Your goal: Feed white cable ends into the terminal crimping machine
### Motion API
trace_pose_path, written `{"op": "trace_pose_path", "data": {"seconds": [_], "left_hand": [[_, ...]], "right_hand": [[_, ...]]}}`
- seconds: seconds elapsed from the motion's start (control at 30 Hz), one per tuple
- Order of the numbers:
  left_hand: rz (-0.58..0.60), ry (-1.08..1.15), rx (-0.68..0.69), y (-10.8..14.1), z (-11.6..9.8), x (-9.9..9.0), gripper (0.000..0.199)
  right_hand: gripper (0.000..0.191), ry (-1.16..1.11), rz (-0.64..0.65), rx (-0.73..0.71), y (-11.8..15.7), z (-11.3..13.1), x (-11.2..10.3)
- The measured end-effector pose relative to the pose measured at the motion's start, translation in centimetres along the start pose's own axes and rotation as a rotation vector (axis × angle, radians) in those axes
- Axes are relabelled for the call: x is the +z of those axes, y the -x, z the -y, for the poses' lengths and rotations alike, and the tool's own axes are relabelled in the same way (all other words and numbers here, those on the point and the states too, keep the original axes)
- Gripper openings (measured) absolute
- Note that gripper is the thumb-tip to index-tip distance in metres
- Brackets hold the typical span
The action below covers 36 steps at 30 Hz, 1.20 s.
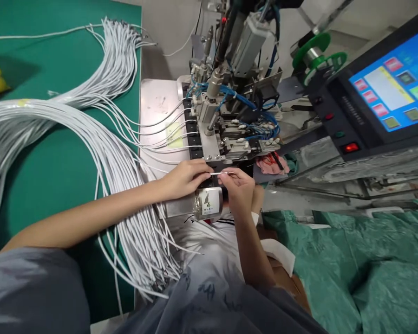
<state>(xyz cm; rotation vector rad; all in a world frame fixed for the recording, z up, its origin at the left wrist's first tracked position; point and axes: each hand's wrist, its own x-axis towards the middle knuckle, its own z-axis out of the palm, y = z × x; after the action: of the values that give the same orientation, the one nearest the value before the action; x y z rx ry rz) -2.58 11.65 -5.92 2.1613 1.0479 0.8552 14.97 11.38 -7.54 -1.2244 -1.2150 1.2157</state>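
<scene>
My left hand (188, 178) pinches a thin white cable (215, 174) at the front edge of a machine (209, 111). On the same cable, near its end, the fingertips of my right hand (237, 178) are closed. Several other white cables run side by side across a metal plate (156, 95) into the machine's row of black slots (195, 139). A large bundle of white cables (125, 199) passes under my left forearm. Just below my hands sits a metal box with a white label (209, 202).
A control panel with a lit touchscreen (393, 88) stands at the right, near a green spool (313, 53). More cable bundles (114, 60) lie on the green table (55, 60). Green plastic sheeting (351, 250) fills the lower right. A pink cloth (272, 163) lies beside the machine.
</scene>
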Motion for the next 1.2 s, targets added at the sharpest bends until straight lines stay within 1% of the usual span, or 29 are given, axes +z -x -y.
{"op": "trace_pose_path", "data": {"seconds": [0.13, 0.23, 0.3, 0.4, 0.5, 0.53, 0.6, 0.77, 0.83, 0.9, 0.93, 1.0, 1.07, 1.13, 1.2], "left_hand": [[-0.073, 0.095, 0.073, 0.1, -0.3, 0.3, 0.021], [-0.108, 0.151, 0.056, 0.2, -0.4, 0.3, 0.020], [-0.094, 0.166, 0.057, 0.2, -0.4, 0.2, 0.020], [-0.060, 0.093, 0.107, 0.2, -0.3, 0.1, 0.023], [-0.047, -0.002, 0.137, 0.2, -0.1, 0.3, 0.024], [-0.051, -0.013, 0.140, 0.3, 0.0, 0.3, 0.024], [-0.070, 0.002, 0.141, 0.3, 0.0, 0.5, 0.022], [-0.116, 0.065, 0.118, 0.3, -0.3, 0.7, 0.017], [-0.122, 0.049, 0.114, 0.3, -0.3, 0.8, 0.018], [-0.115, 0.010, 0.113, 0.5, -0.1, 0.8, 0.020], [-0.109, -0.025, 0.114, 0.5, 0.0, 0.8, 0.021], [-0.085, -0.132, 0.116, 0.7, 0.3, 0.9, 0.025], [-0.052, -0.254, 0.118, 0.7, 0.5, 0.9, 0.028], [-0.024, -0.321, 0.105, 0.7, 0.5, 1.0, 0.028], [-0.018, -0.298, 0.080, 0.6, 0.3, 1.0, 0.026]], "right_hand": [[0.013, -0.068, 0.054, -0.098, 0.8, -0.1, 0.9], [0.016, 0.017, 0.072, -0.157, 1.1, 0.3, 0.8], [0.017, 0.098, 0.072, -0.189, 1.1, 0.7, 0.5], [0.017, 0.192, 0.096, -0.218, 0.6, 1.4, -0.3], [0.016, 0.267, 0.184, -0.187, 0.1, 1.8, -0.9], [0.016, 0.281, 0.193, -0.172, 0.0, 1.9, -1.0], [0.016, 0.268, 0.167, -0.151, 0.0, 1.7, -0.7], [0.017, 0.104, 0.000, -0.106, 0.8, 0.3, 1.0], [0.018, 0.143, -0.066, -0.153, 1.2, 0.0, 1.4], [0.021, 0.274, -0.078, -0.233, 1.2, 0.3, 1.2], [0.023, 0.357, -0.050, -0.271, 1.1, 0.6, 0.9], [0.029, 0.509, 0.057, -0.323, 0.7, 1.3, 0.1], [0.032, 0.598, 0.171, -0.331, 0.2, 1.9, -0.6], [0.032, 0.588, 0.227, -0.309, -0.1, 1.9, -0.9], [0.033, 0.515, 0.199, -0.293, -0.2, 1.4, -0.6]]}}
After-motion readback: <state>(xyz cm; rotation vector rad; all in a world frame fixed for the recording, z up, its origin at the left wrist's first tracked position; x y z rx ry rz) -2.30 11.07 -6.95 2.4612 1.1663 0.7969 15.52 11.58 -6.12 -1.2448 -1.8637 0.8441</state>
